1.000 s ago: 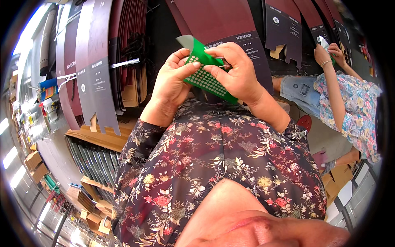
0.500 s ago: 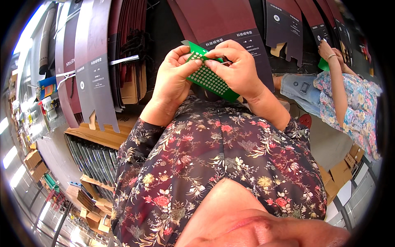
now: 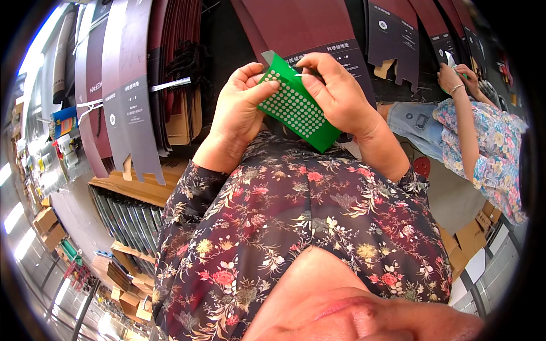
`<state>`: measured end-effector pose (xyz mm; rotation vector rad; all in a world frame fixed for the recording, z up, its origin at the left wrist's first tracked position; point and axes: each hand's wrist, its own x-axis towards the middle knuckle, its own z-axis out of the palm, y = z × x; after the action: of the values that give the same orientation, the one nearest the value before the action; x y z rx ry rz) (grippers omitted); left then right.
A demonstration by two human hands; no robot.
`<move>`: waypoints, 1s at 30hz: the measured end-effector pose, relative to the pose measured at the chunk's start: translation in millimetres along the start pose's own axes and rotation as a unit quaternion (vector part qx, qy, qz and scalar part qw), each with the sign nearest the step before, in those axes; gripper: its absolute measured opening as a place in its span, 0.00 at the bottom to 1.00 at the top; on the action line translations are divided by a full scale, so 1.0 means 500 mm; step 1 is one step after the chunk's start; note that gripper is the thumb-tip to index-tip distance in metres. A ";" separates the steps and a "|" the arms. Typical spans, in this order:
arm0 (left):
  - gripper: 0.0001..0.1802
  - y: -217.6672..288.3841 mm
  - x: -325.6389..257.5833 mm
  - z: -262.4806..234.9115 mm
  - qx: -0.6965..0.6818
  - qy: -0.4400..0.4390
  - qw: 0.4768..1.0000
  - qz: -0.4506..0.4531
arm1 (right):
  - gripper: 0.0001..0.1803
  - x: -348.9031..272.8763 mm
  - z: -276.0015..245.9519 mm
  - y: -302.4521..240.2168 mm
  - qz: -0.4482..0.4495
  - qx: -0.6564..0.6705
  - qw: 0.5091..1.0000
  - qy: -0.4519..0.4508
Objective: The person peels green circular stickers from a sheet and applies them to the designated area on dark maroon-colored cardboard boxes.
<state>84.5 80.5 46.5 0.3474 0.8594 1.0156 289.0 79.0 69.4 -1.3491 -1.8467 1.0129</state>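
A green sheet (image 3: 296, 108) covered with rows of small pale round dots is held up in front of my chest. My left hand (image 3: 239, 113) grips its left edge, the thumb resting on the dotted face. My right hand (image 3: 335, 96) holds the upper right part, with thumb and forefinger pinched at the sheet's top edge near a small pale sticker. Behind the sheet lies a dark maroon flat piece of card (image 3: 307, 28) with a black panel.
Stacks of maroon and grey flat bag blanks (image 3: 125, 91) cover the table to the left, with brown card pieces (image 3: 182, 119) under them. A co-worker in a flowered blouse (image 3: 495, 148) stands at the right, hands up at similar work. Cardboard boxes (image 3: 45, 227) sit on the floor at the lower left.
The green sheet has tilted and shifted slightly. My right thumb and forefinger have moved to its top edge and pinched there. The co-worker's hands have risen.
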 end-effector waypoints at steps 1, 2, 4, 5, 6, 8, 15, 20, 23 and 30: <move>0.26 0.000 0.001 0.002 0.000 0.001 1.000 -0.001 | 0.14 0.002 0.006 0.004 -0.046 -0.034 0.998 0.025; 0.26 0.001 0.002 0.003 -0.001 0.002 1.000 -0.002 | 0.13 0.004 0.006 0.001 -0.045 -0.030 0.998 0.029; 0.27 0.003 0.001 0.005 0.002 0.003 1.000 -0.002 | 0.11 0.006 0.005 -0.007 -0.044 -0.021 0.998 0.038; 0.27 0.004 0.000 0.006 0.003 0.004 1.000 -0.002 | 0.11 0.005 0.004 -0.009 -0.033 -0.006 0.999 0.038; 0.27 0.003 0.001 0.006 0.002 0.002 1.000 -0.003 | 0.10 0.005 0.003 -0.010 -0.023 0.009 0.999 0.038; 0.27 0.004 0.003 0.004 -0.002 0.000 1.000 -0.004 | 0.10 0.005 0.004 -0.009 -0.021 0.028 0.998 0.044; 0.26 0.004 0.004 0.006 -0.010 -0.004 1.000 -0.002 | 0.09 0.006 0.017 -0.005 -0.030 0.040 0.996 0.067; 0.26 0.005 0.006 0.006 -0.006 -0.004 1.000 -0.003 | 0.08 0.008 0.018 -0.007 -0.032 0.030 0.996 0.073; 0.26 0.005 0.006 0.006 -0.009 -0.002 1.000 -0.009 | 0.07 0.008 0.020 -0.010 -0.027 0.024 0.997 0.074; 0.26 0.005 0.005 0.006 -0.008 -0.002 1.000 -0.016 | 0.07 0.007 0.024 -0.009 -0.022 0.027 0.996 0.078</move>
<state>85.9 84.4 49.0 0.3205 0.8503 0.9915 275.7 78.7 67.3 -1.3112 -1.7153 0.9021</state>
